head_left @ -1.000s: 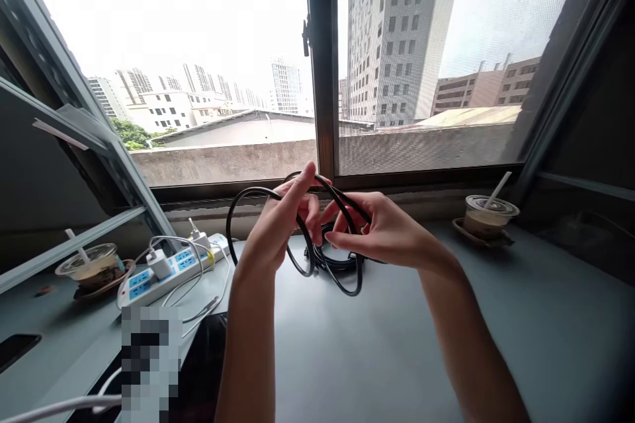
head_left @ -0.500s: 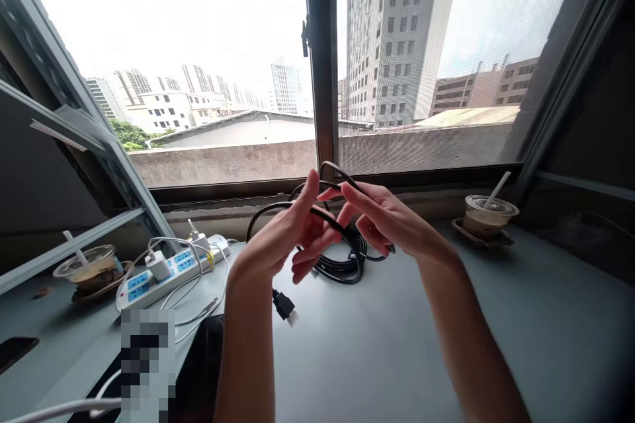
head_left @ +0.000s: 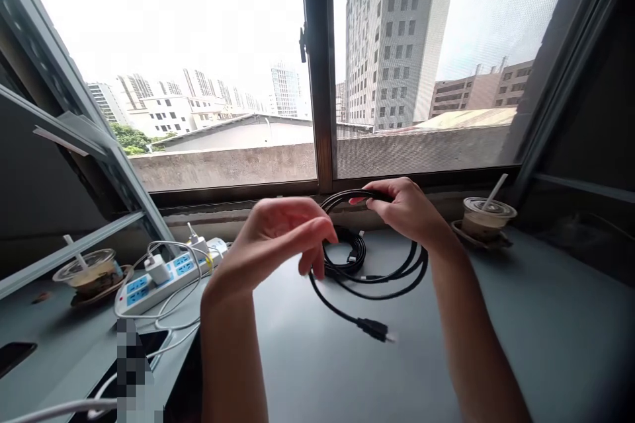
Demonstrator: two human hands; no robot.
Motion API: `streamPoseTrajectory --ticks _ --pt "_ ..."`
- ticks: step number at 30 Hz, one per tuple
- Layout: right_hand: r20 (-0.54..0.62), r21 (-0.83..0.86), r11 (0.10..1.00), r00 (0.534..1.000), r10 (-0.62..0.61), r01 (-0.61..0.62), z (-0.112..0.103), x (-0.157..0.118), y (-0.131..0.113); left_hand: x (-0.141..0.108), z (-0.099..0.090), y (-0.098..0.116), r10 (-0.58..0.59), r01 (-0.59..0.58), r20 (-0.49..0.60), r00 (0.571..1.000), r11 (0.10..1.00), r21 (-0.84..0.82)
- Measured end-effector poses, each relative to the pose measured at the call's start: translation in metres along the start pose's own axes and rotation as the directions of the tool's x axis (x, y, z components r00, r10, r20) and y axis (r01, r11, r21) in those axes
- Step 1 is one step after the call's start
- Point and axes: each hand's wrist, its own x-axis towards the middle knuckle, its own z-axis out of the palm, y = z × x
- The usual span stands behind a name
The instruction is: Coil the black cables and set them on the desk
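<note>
Several loops of a black cable (head_left: 391, 277) hang between my hands over the desk. My right hand (head_left: 401, 208) grips the bundled strands at the top right of the loops, thumb and fingers closed on them. On the left side, my left hand (head_left: 282, 231) has its fingers curled round the cable, with part of the grip hidden behind the thumb. From below the left fingers one cable end runs down to the right to a black plug (head_left: 373, 329) with a pale tip. Behind the loops, a second coiled black cable (head_left: 354, 264) lies on the desk.
At left are a white power strip (head_left: 171, 275) with chargers and white cords, a lidded drink cup (head_left: 92, 271) and a dark phone (head_left: 17, 357). Another drink cup (head_left: 486, 218) stands at back right. The window frame (head_left: 325, 112) rises behind the grey desk (head_left: 317, 370).
My hands have moved apart, and the cable now forms wider, gathered loops. My right hand has closed on the strands. The hanging plug has shifted from left of centre to the right.
</note>
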Motion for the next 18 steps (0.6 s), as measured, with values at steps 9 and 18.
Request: streamPoseTrajectory --ticks 9,18 --pt "-0.315 -0.029 0.980 0.928 -0.198 0.199 0.003 -0.011 -0.018 0.034 0.003 -0.043 0.206 -0.079 -0.257 0.944 0.899 0.430" --pt "-0.399 0.347 0.908 0.913 -0.085 0.236 0.004 0.001 -0.012 0.061 0.009 -0.079 -0.005 -0.116 -0.636 0.772 0.982 -0.148"
